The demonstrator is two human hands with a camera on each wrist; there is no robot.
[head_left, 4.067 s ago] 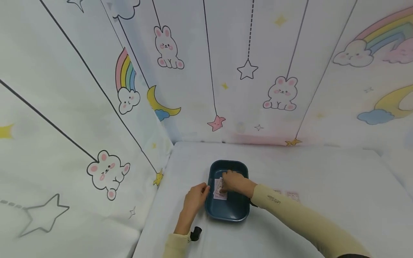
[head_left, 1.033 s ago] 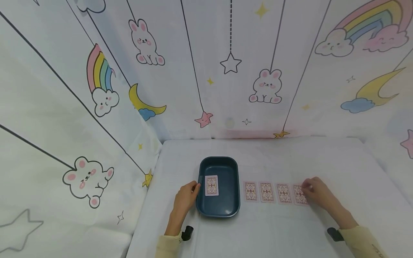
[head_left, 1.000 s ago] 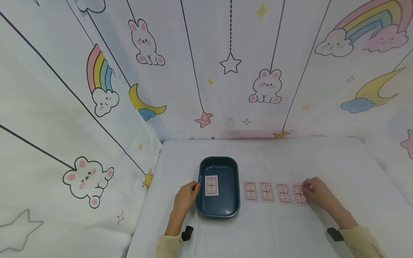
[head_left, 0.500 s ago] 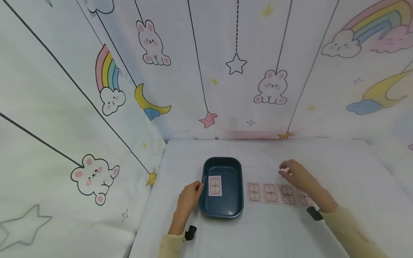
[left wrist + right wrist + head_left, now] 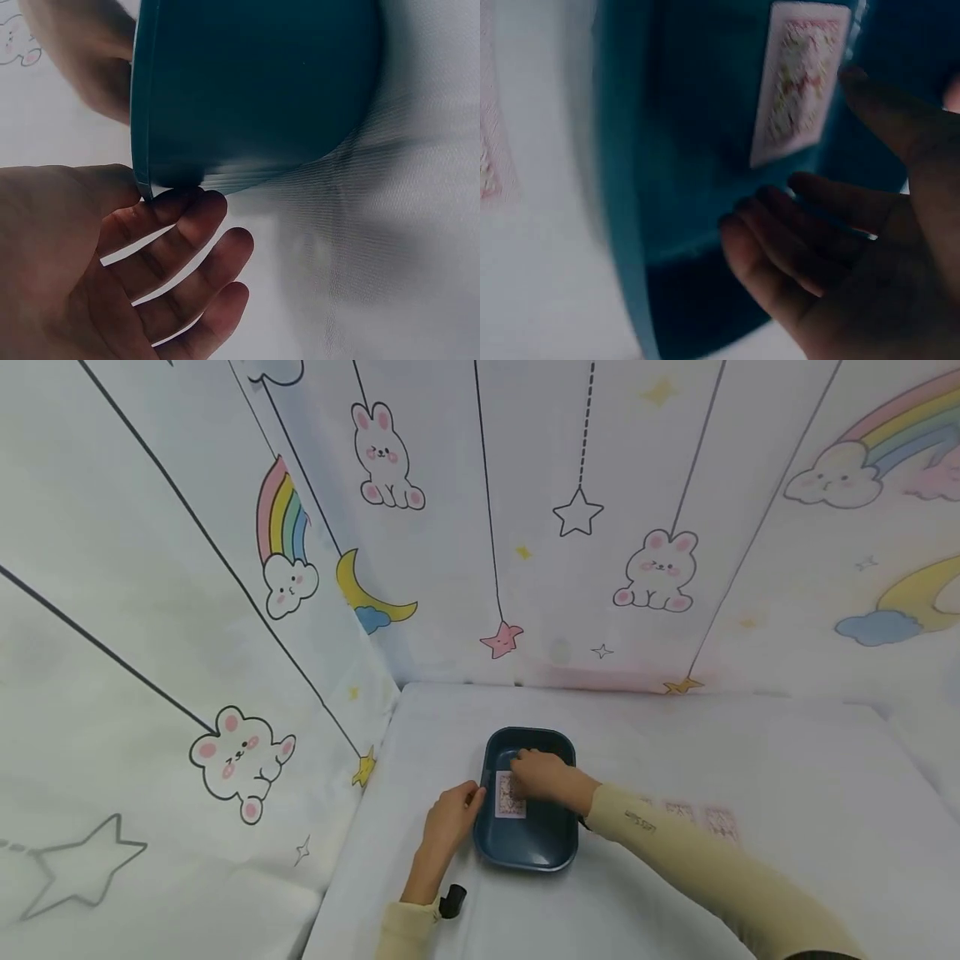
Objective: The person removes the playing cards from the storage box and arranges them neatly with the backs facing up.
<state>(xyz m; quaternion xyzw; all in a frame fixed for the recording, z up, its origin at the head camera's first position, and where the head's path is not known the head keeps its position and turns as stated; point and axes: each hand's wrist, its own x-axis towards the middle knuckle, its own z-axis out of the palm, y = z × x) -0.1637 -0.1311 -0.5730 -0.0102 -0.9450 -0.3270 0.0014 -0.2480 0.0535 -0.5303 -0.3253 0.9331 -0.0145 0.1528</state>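
A dark blue tray [image 5: 528, 852] stands on the table. My left hand [image 5: 450, 818] pinches its left rim; in the left wrist view the thumb lies at the rim and the fingers [image 5: 202, 232] are on the outer side. A patterned playing card [image 5: 508, 795] lies back up in the tray; whether others lie under it is hidden. Over this card, my right hand [image 5: 543, 777] reaches into the tray. In the blurred right wrist view its thumb is near the card [image 5: 799, 82], the fingers are loosely bent apart from it, and nothing is held.
Right of the tray, a row of playing cards [image 5: 722, 822] lies back up on the white tablecloth [image 5: 810, 793]; my right sleeve [image 5: 675, 856] covers part of the row. A patterned cloth [image 5: 450, 568] hangs behind and at the left.
My right hand has left the rightmost card of the row and swung left into the tray. A card has joined the row's right end. My left hand has stayed on the tray's rim.
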